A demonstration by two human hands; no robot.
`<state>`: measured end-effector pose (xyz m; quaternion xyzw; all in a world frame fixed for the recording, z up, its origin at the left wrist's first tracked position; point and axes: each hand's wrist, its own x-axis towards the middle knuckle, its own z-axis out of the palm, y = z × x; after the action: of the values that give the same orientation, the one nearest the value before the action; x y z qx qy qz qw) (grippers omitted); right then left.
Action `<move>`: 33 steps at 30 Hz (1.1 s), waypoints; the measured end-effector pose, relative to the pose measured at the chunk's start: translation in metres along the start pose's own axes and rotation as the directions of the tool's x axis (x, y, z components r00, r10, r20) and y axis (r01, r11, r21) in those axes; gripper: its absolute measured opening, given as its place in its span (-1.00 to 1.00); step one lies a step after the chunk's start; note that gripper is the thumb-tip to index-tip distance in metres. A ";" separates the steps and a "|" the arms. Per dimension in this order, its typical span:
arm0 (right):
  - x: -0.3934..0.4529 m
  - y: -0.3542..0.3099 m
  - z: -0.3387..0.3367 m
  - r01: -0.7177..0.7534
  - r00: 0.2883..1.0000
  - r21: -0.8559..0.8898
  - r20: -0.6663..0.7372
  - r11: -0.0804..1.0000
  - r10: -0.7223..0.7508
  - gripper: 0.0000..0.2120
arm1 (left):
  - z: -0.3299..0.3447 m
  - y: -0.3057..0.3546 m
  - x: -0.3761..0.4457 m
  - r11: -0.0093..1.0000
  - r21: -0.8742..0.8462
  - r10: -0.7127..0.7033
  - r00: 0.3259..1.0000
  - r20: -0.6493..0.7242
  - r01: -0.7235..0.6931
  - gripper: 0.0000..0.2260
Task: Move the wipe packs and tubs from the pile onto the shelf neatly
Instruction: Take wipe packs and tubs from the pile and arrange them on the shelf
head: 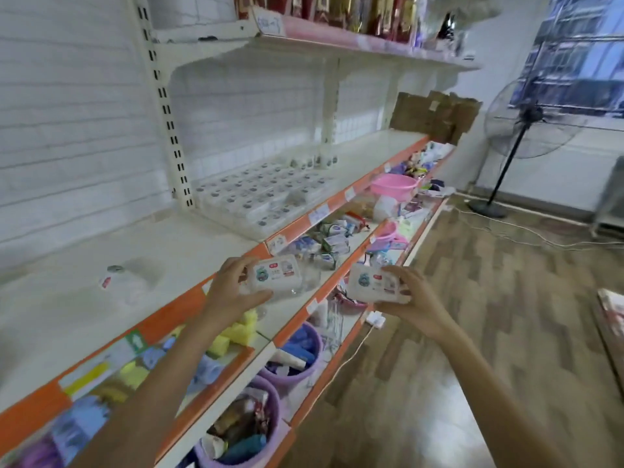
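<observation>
My left hand (233, 287) grips a white wipe tub (275, 273) with a teal and red label, held just in front of the orange edge of the white shelf (189, 251). My right hand (410, 298) grips a second tub of the same kind (373, 282), lower and to the right, out over the lower shelves. Further back on the white shelf several tubs (256, 194) lie in tidy rows. A loose pile of wipe packs (329, 243) lies on the shelf below. One lone pack (116, 276) rests on the white shelf at the left.
Lower shelves hold yellow sponges (236, 332), purple buckets (297, 352) and a pink basin (393, 185). Cardboard boxes (435, 116) stand at the shelf's far end. A standing fan (520, 130) and cables sit on the wooden floor (472, 315) to the right.
</observation>
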<state>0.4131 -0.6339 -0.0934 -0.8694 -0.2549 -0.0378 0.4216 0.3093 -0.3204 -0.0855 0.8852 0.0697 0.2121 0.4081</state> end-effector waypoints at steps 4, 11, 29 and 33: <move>-0.002 0.032 -0.018 -0.045 0.998 -0.012 -0.040 0.999 0.044 -0.36 | 0.038 0.008 0.015 0.999 -0.026 -0.034 0.999 0.019 0.034 -0.34; 0.041 0.081 -0.031 -0.071 0.996 -0.012 -0.047 0.997 0.071 -0.37 | 0.081 0.003 0.064 1.000 0.001 -0.004 0.999 -0.034 0.004 -0.36; 0.334 0.097 -0.009 0.244 0.948 0.032 0.204 0.969 -0.245 -0.36 | 0.077 -0.016 0.228 0.935 0.349 0.040 0.959 -0.279 0.062 -0.39; 0.372 0.064 0.029 0.393 0.854 0.162 0.299 0.905 -0.425 -0.38 | 0.055 -0.022 0.209 0.946 0.245 -0.092 0.900 -0.427 0.213 -0.40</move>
<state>0.7614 -0.4920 -0.0534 -0.7680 -0.5019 0.0305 0.3966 0.5228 -0.2821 -0.0672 0.8623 0.2533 0.3474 0.2677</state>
